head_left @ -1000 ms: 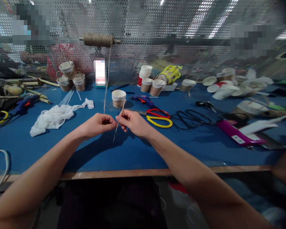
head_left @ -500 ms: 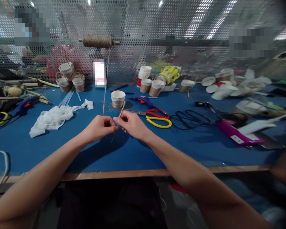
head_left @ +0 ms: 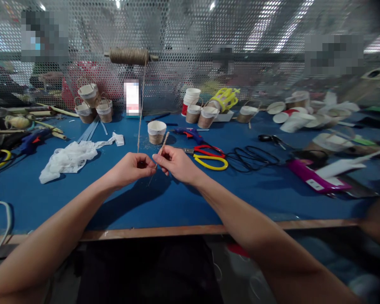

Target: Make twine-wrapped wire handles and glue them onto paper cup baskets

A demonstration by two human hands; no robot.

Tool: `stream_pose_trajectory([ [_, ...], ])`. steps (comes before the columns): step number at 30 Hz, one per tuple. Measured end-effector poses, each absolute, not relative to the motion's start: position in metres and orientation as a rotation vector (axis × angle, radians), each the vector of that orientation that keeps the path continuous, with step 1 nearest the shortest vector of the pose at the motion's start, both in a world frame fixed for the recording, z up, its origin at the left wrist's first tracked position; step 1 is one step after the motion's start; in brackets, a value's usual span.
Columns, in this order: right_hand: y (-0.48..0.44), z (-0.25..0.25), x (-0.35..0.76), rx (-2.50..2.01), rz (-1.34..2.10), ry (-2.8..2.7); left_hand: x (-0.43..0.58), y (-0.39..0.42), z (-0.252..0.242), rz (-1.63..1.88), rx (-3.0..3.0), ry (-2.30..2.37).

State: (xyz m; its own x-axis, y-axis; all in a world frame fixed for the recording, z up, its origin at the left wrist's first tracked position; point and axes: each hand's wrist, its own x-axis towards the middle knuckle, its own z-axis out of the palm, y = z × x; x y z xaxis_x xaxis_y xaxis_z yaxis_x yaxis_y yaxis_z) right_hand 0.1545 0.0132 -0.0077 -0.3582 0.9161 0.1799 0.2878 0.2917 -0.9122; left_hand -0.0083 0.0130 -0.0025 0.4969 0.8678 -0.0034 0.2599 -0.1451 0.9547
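Observation:
A line of brown twine point(head_left: 140, 116) runs down from a spool point(head_left: 128, 55) on the mesh panel into my left hand point(head_left: 134, 169), whose fingers are pinched on it. My right hand point(head_left: 177, 164) is closed beside it, thumb and fingertips gripping a short twine-wrapped piece point(head_left: 165, 141) that sticks up above the fingers. A loose thread end hangs below the fingertips. Just beyond the hands stands a small twine-wrapped cup point(head_left: 157, 132) with a white rim. Red-and-yellow scissors point(head_left: 210, 157) lie right of my right hand, their blades partly behind it.
White lace ribbon point(head_left: 69, 159) lies crumpled at left, near stacked little baskets point(head_left: 88, 95). A blue glue gun point(head_left: 190, 135), black cable point(head_left: 251, 159) and purple tool point(head_left: 318, 175) lie to the right. More cups point(head_left: 209, 116) and a lit phone point(head_left: 132, 98) stand along the mesh.
The twine-wrapped piece in my right hand sticks up a little higher and farther right. Both hands stay nearly in place, still pinched.

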Motion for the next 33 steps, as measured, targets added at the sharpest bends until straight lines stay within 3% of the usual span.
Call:
stream_pose_trajectory([
  [9,0.011,-0.009,0.152,-1.151,0.973,-1.835,-0.004,0.011,-0.009,0.769,1.726,1.067],
  [17,0.015,-0.006,0.157,-0.927,1.278,-1.796,0.000,0.009,-0.009,0.679,1.421,0.933],
  [24,0.015,-0.007,0.158,-1.102,1.158,-1.857,0.002,0.008,-0.016,0.688,1.368,0.943],
  [33,0.014,-0.004,0.157,-1.199,1.038,-1.916,-0.005,0.009,-0.007,0.605,1.797,0.994],
])
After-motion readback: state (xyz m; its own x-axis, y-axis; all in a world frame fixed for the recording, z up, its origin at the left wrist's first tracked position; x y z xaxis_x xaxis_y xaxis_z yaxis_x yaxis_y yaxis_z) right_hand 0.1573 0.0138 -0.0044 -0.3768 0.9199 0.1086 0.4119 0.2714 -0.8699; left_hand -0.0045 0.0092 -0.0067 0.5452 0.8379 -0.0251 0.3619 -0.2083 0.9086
